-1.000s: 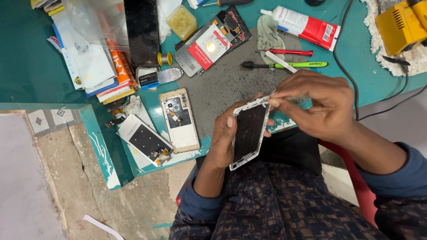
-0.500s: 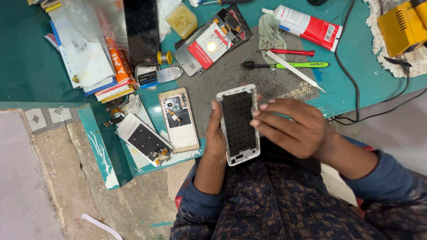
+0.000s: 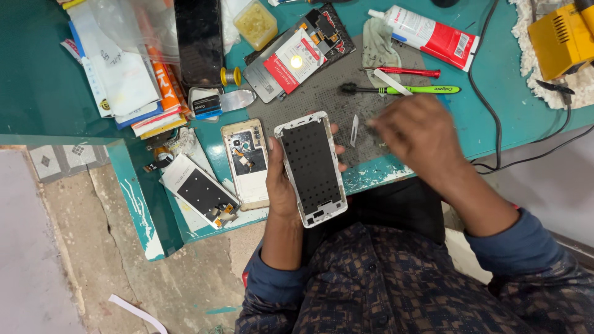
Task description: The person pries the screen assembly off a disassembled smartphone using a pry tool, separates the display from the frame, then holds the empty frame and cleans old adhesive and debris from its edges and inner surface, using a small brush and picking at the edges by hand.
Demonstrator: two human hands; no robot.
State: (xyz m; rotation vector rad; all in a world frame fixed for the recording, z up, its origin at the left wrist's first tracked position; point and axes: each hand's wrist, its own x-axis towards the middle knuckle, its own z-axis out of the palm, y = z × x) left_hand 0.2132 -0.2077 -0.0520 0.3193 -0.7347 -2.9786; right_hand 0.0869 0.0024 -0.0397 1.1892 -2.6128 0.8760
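1. White-rimmed phone frame (image 3: 312,168), black perforated inner face up, held just off the near edge of the grey work mat (image 3: 322,102).
2. Left hand (image 3: 279,185) grips the frame from beneath & along its left side; fingertips show at its right edge.
3. Right hand (image 3: 413,133) hovers over the mat's right part, blurred; can't tell if it holds anything. A small blade (image 3: 353,130) lies on the mat btwn frame & hand.
4. Step, prob.: frame prep. Next move needs a steady tool pick-up.
5. Left of the mat: opened gold phone body (image 3: 246,162).

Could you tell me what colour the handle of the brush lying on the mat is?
The brush handle is bright green with a black head, seen in the head view.
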